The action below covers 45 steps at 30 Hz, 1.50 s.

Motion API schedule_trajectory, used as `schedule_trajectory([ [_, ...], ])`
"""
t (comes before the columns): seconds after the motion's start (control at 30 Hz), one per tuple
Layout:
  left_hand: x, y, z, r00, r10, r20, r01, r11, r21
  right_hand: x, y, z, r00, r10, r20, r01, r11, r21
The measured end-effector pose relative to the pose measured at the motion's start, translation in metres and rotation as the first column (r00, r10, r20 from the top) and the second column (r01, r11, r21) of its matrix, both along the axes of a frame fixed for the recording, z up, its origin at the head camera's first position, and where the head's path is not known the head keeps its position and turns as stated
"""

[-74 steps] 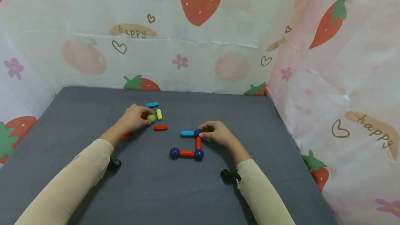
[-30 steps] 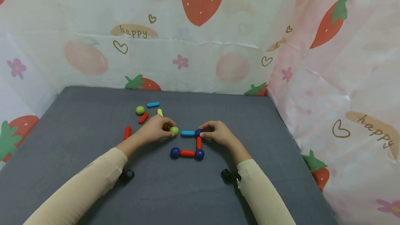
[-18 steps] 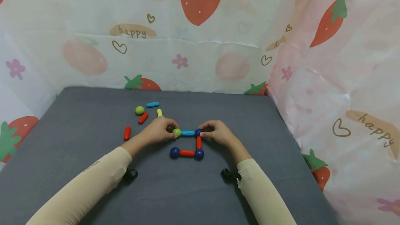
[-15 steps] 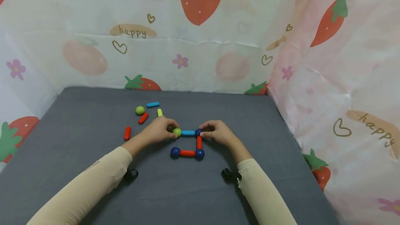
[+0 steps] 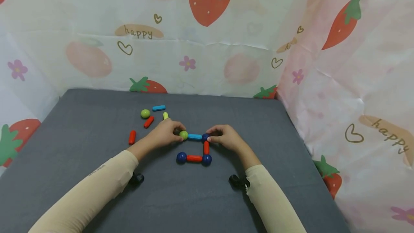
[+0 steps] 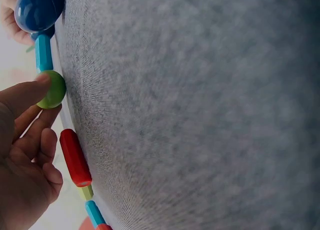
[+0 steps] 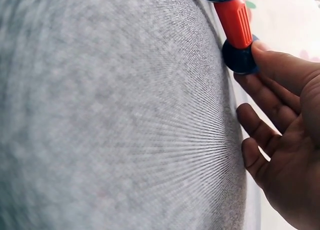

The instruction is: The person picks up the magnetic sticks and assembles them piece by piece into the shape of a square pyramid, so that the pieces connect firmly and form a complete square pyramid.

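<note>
In the head view my left hand (image 5: 166,133) pinches a green ball (image 5: 183,135) between thumb and fingers. The ball sits against the left end of a light blue stick (image 5: 195,137). At that stick's other end, my right hand (image 5: 226,136) pinches a dark blue ball (image 5: 205,137). From there a red stick (image 5: 206,148) leads to a second dark blue ball (image 5: 206,159). Another red stick (image 5: 194,158) joins it to a third dark blue ball (image 5: 181,158). The right wrist view shows thumb and fingertips on the dark blue ball (image 7: 240,58).
Beyond my left arm lie a loose green ball (image 5: 145,113), a light blue stick (image 5: 159,108), a yellow-green stick (image 5: 165,115) and red sticks (image 5: 148,122). One more red stick (image 6: 75,157) lies behind my left hand. Grey cloth (image 5: 187,200) covers the table; a printed curtain stands behind.
My left hand has carried the green ball rightward from the loose pieces and brought it against the light blue stick's end. My right hand has stayed on the dark blue ball.
</note>
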<state>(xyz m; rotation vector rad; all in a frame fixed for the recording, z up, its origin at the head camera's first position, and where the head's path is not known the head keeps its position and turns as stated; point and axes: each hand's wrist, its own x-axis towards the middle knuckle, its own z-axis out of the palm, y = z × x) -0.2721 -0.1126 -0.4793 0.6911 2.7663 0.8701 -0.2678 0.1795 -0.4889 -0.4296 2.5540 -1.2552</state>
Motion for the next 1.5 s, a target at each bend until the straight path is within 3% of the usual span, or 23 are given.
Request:
schedule_trajectory([
  [0.43,-0.002,-0.004,0.001,1.000,-0.009,0.010,0.009,1.000,0.006,0.000,0.000,0.000,1.000,0.007,0.004,-0.007,1.000,-0.014],
  [0.67,-0.001,-0.016,0.014,0.999,-0.006,-0.041,0.007,1.000,0.028,-0.002,0.001,0.000,1.000,0.004,0.010,-0.004,1.000,-0.007],
  [0.87,-0.002,-0.031,0.023,0.998,0.013,-0.066,-0.013,1.000,-0.007,-0.002,0.001,0.000,1.000,-0.004,0.014,0.004,1.000,0.003],
  [1.5,-0.017,-0.049,0.011,0.997,-0.008,-0.074,-0.004,0.988,-0.151,-0.001,0.000,-0.001,1.000,-0.014,0.015,0.013,1.000,0.011],
])
